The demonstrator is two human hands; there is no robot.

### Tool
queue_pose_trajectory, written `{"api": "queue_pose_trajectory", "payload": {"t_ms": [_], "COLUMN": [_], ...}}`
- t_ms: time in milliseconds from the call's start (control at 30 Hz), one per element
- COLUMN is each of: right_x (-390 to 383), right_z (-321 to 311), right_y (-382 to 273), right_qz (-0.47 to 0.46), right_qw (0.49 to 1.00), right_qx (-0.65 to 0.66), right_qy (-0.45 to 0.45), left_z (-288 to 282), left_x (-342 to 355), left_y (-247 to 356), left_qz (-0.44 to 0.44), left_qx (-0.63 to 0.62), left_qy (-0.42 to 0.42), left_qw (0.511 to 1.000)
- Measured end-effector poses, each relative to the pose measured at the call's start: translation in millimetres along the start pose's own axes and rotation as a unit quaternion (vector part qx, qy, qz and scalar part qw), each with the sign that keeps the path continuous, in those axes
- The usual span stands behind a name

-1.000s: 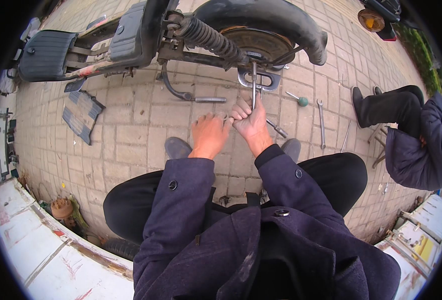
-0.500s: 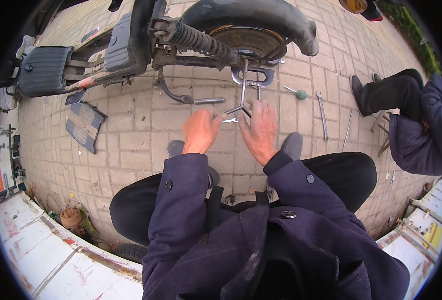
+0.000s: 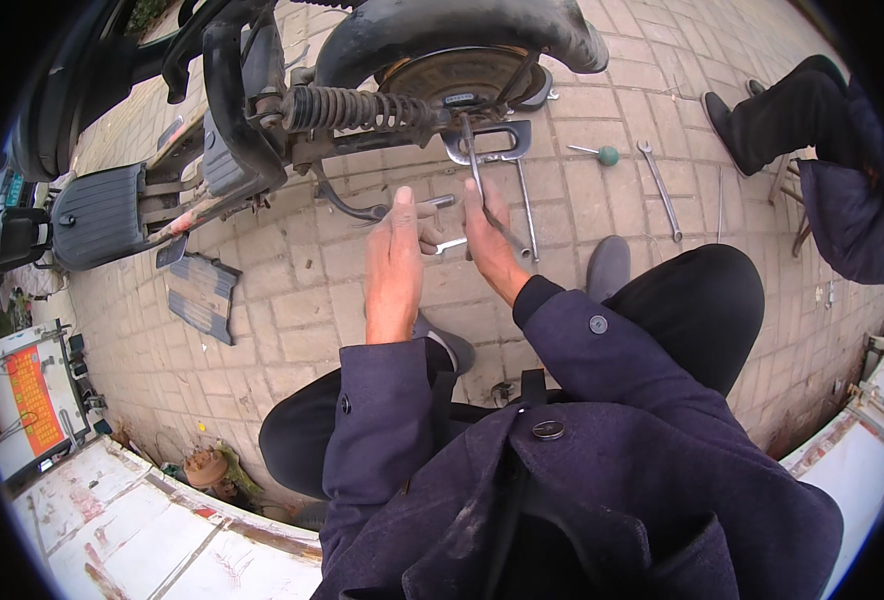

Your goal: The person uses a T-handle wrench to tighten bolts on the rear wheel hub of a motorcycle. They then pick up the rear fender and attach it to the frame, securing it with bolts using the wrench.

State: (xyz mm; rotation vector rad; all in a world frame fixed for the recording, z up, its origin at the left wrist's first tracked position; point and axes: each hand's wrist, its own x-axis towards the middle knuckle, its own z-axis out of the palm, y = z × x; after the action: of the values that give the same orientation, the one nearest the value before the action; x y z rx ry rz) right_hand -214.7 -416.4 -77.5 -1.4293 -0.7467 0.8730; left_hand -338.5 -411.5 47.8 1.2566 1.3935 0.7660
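My right hand [image 3: 492,230] is closed round a Y-shaped socket wrench [image 3: 473,155]. One arm of the wrench reaches up to the axle area of the scooter's wheel [image 3: 467,75], and another sticks out below my fingers. To the left, my left hand [image 3: 396,260] is off the wrench, its fingers apart and nothing in them. A small spanner [image 3: 450,245] lies on the paving between the hands, partly hidden by the right one. The coil-spring shock absorber [image 3: 357,108] runs beside the wheel, under a black mudguard [image 3: 452,30].
A grey piece with a cut-out [image 3: 502,140], a thin metal rod [image 3: 529,215], a screwdriver with a round green handle [image 3: 608,156] and a long spanner [image 3: 659,190] lie on the paving. Black ribbed panel [image 3: 202,297] at left; a seated person's leg [image 3: 782,125] at right.
My left hand has let go of the wrench and drawn away with its fingers opening. My right hand keeps hold of it, turned differently. The whole view has shifted slightly.
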Motion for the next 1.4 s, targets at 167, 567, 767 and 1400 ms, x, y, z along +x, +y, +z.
{"api": "queue_pose_trajectory", "payload": {"t_ms": [167, 567, 767, 1400], "right_x": [14.8, -26.7, -44.2, 4.8], "right_z": [-12.2, -18.8, -47.1, -5.9], "right_y": [-0.6, -16.0, -37.7, -8.8], "right_qz": [0.362, 0.272, -0.267, 0.261], "right_qw": [0.747, 0.932, 0.864, 0.825], "right_qx": [0.554, 0.187, -0.422, 0.472], "right_qy": [-0.065, -0.150, -0.058, -0.169], "left_z": [2.1, 0.7, -0.1, 1.3], "left_x": [10.6, 14.8, 9.7, 12.1], "left_y": [-43.4, -64.0, -48.4, -55.2], "left_qz": [0.122, -0.068, -0.012, 0.079], "left_qx": [0.300, 0.170, 0.284, 0.224], "left_qy": [0.052, -0.088, -0.070, 0.022], "left_qw": [0.945, 0.979, 0.956, 0.971]}}
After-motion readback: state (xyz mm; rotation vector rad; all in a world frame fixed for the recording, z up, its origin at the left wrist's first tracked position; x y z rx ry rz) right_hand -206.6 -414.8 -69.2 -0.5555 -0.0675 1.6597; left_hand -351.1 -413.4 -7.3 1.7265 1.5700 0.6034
